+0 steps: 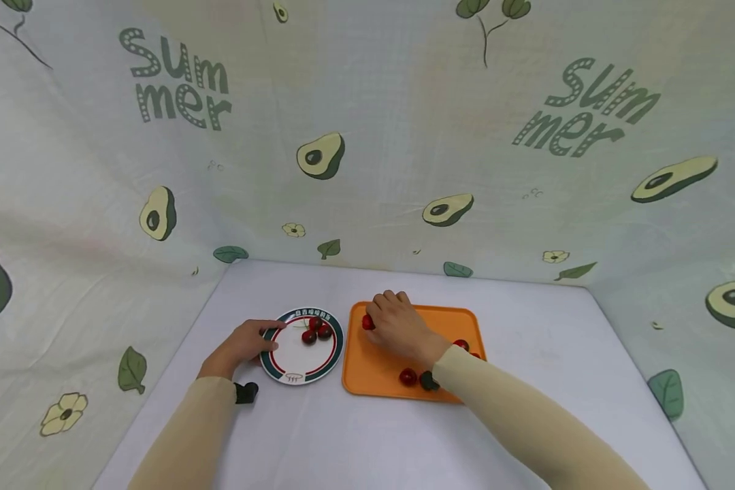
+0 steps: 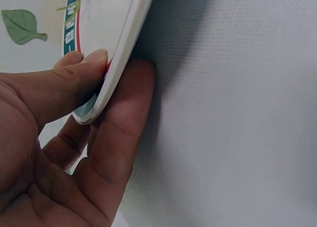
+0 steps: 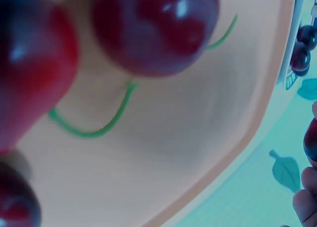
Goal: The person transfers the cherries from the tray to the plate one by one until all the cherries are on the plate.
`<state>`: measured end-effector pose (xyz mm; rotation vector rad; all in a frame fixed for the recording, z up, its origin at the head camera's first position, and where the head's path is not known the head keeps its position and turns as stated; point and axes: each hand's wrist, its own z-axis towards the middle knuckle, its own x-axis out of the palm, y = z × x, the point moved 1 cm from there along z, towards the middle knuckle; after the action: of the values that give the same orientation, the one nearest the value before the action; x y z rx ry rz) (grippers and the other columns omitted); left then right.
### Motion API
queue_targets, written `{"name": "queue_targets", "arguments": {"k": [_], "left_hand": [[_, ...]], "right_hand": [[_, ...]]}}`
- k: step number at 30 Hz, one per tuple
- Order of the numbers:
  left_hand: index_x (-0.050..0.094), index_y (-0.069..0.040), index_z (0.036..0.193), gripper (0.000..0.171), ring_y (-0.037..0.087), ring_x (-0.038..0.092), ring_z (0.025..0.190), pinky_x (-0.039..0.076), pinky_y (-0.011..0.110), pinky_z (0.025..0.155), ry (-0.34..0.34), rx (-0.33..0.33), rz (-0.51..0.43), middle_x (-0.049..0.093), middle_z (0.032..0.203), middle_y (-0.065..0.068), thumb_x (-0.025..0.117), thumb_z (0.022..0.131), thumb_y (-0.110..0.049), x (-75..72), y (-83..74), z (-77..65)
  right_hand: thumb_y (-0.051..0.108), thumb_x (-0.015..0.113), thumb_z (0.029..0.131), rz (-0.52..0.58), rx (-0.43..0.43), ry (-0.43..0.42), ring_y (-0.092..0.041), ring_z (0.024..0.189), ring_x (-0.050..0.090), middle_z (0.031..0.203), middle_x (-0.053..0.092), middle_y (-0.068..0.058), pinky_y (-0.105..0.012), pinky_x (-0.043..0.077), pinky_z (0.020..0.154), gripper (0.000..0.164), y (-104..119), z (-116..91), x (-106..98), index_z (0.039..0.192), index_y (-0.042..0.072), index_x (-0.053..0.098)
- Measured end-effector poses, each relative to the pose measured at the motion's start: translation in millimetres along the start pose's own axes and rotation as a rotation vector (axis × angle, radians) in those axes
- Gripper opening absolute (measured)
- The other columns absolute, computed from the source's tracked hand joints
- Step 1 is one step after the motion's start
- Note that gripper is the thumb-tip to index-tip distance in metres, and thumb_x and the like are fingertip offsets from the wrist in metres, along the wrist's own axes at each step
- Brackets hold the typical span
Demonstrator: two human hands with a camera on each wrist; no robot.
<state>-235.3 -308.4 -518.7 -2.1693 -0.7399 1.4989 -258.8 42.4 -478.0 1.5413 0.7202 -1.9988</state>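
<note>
My left hand pinches the left rim of a white plate with a green and red border. In the left wrist view the thumb is on top of the rim and fingers are under the plate, which tilts up from the cloth. Three dark red cherries lie on it. My right hand is over the left part of an orange tray, its fingers curled round a red cherry. The right wrist view shows that held cherry at its right edge, and large cherries with green stems close by on the tray.
More cherries lie at the tray's right side, one beyond my forearm and one near the front edge; my right sleeve hides part of the tray. Black wrist cameras sit by both wrists. A printed cloth hangs behind the white table.
</note>
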Motion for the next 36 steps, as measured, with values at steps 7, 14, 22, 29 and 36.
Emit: {"name": "queue_targets", "arguments": {"k": [7, 14, 22, 29, 36], "left_hand": [[0.064, -0.017, 0.146, 0.050, 0.031, 0.060, 0.105, 0.050, 0.042, 0.091, 0.006, -0.017, -0.024, 0.054, 0.145, 0.027, 0.074, 0.097, -0.013, -2.3, -1.2, -1.1], [0.065, -0.016, 0.146, 0.050, 0.034, 0.056, 0.114, 0.047, 0.051, 0.104, -0.002, -0.012, -0.008, 0.054, 0.147, 0.028, 0.074, 0.097, -0.013, -2.9, -2.9, -1.8], [0.064, -0.017, 0.147, 0.050, 0.021, 0.066, 0.073, 0.054, 0.031, 0.070, 0.009, -0.022, -0.063, 0.053, 0.144, 0.026, 0.073, 0.098, -0.011, -2.3, -3.2, -0.7], [0.063, -0.016, 0.147, 0.050, 0.020, 0.066, 0.073, 0.053, 0.030, 0.070, 0.009, -0.031, -0.075, 0.051, 0.147, 0.028, 0.072, 0.098, -0.011, -2.8, -5.3, -1.1], [0.064, -0.017, 0.147, 0.051, 0.020, 0.067, 0.067, 0.055, 0.030, 0.067, 0.016, -0.041, -0.107, 0.052, 0.145, 0.025, 0.072, 0.098, -0.009, -2.1, -3.8, 1.0]], "right_hand": [[0.043, 0.069, 0.099, -0.003, -0.029, -0.020, -0.024, 0.101, 0.052, 0.108, 0.063, -0.005, -0.039, 0.045, 0.089, 0.036, 19.0, 12.0, -0.3, 0.116, 0.011, 0.067], [0.042, 0.065, 0.101, -0.007, -0.079, -0.007, -0.021, 0.101, 0.051, 0.108, 0.063, -0.001, -0.037, 0.045, 0.090, 0.032, 42.5, 24.8, 4.9, 0.113, 0.013, 0.068], [0.042, 0.063, 0.102, 0.001, -0.114, -0.004, -0.020, 0.097, 0.050, 0.105, 0.063, -0.001, -0.035, 0.044, 0.089, 0.033, 64.7, 36.6, 9.7, 0.115, 0.012, 0.068], [0.040, 0.064, 0.102, 0.017, -0.113, 0.051, -0.020, 0.097, 0.051, 0.109, 0.065, -0.002, -0.032, 0.044, 0.085, 0.032, 80.1, 43.4, 21.4, 0.117, 0.012, 0.068], [0.040, 0.062, 0.103, 0.001, -0.103, 0.104, -0.021, 0.104, 0.054, 0.116, 0.066, -0.002, -0.033, 0.045, 0.088, 0.034, 86.3, 51.8, 30.5, 0.120, 0.012, 0.068]]}}
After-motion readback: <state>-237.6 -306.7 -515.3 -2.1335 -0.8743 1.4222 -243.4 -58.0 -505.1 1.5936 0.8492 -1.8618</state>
